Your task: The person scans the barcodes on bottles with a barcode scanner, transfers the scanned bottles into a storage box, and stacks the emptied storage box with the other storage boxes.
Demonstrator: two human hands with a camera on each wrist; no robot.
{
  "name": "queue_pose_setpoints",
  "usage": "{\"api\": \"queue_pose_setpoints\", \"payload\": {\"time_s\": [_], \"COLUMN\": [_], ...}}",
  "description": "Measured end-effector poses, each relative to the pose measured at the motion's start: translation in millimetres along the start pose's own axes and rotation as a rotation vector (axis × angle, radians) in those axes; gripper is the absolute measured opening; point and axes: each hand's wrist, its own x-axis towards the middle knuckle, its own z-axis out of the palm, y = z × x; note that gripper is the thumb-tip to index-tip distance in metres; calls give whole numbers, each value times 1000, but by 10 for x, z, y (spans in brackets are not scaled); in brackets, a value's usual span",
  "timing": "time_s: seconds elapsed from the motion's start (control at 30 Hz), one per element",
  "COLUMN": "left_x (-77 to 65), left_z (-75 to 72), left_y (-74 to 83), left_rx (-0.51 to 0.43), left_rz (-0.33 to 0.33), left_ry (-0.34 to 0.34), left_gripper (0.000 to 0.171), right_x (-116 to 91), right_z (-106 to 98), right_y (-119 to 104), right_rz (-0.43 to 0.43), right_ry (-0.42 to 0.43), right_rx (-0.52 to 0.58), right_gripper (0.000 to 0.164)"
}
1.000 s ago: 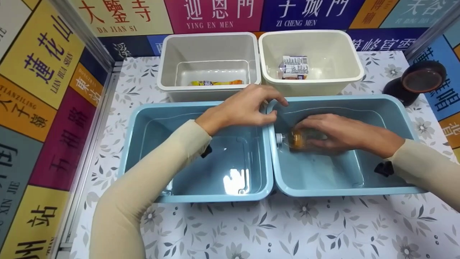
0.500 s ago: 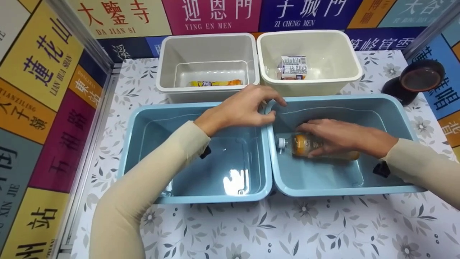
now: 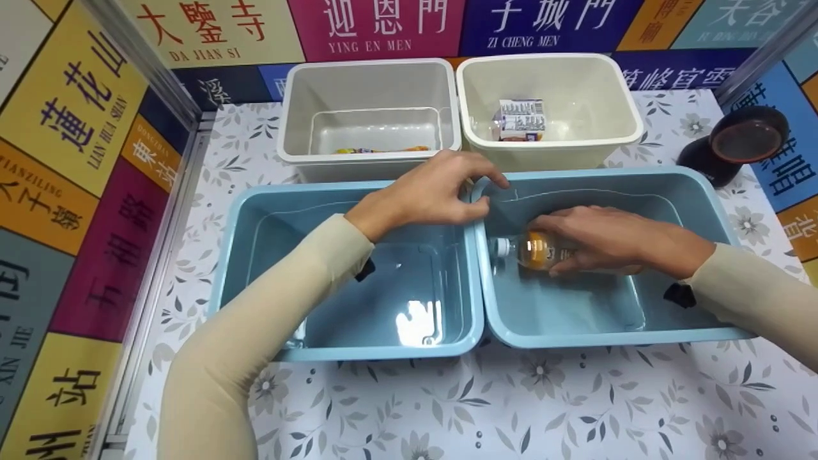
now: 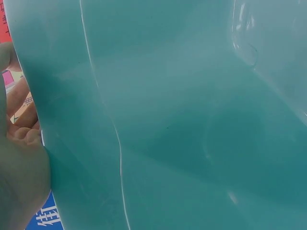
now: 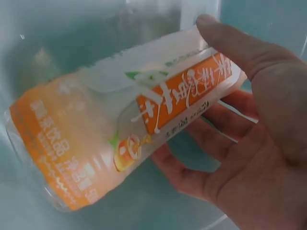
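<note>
In the right blue bin (image 3: 575, 319), my right hand (image 3: 601, 239) holds a plastic drink bottle (image 3: 535, 250) with a white cap and an orange-and-white label. The bottle lies on its side, cap toward the left; the hand covers much of it in the head view. Up close in the right wrist view, my thumb is on one side of the bottle (image 5: 144, 115) and the fingers reach behind it. My left hand (image 3: 441, 188) rests at the rims where the two blue bins meet, fingers loosely bent around no loose object. The left blue bin (image 3: 377, 281) is below that wrist.
Behind stand a grey bin (image 3: 370, 96) with a yellow-orange wrapper (image 3: 383, 150) and a cream bin (image 3: 594, 108) with a labelled clear package (image 3: 521, 118). A dark, round-topped object (image 3: 735, 144) stands at the right. The tablecloth (image 3: 447, 402) has a leaf pattern.
Half a second ago more of the bottle showed beneath a looser right hand. Now the fingers cover more of it, and bottle and hand sit slightly higher in view. My left hand stays put.
</note>
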Motion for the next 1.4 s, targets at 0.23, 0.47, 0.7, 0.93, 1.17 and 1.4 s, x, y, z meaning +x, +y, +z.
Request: {"api": "queue_pose_setpoints", "payload": {"time_s": [0.23, 0.47, 0.7, 0.93, 1.17, 1.4], "left_x": [-2, -3, -18, -13, -5, 1], "left_z": [14, 11, 7, 5, 8, 13], "left_y": [0, 9, 11, 6, 4, -2], "left_rx": [-13, -14, -16, -9, -2, -5], "left_rz": [5, -8, -18, -12, -11, -11], "left_ry": [1, -7, -9, 7, 14, 7], "left_gripper": [39, 39, 39, 37, 38, 38], "right_x": [-88, -206, -332, -401, -479, -594], "right_z": [-123, -264, -404, -494, -553, -642], "right_y": [-43, -74, -110, -137, -151, -169], "right_rz": [8, 22, 29, 24, 49, 84], "right_ry": [42, 120, 165, 217, 238, 305], "right_rx": [-8, -15, 21, 7, 26, -5], "right_gripper": [74, 76, 78, 79, 84, 86]}}
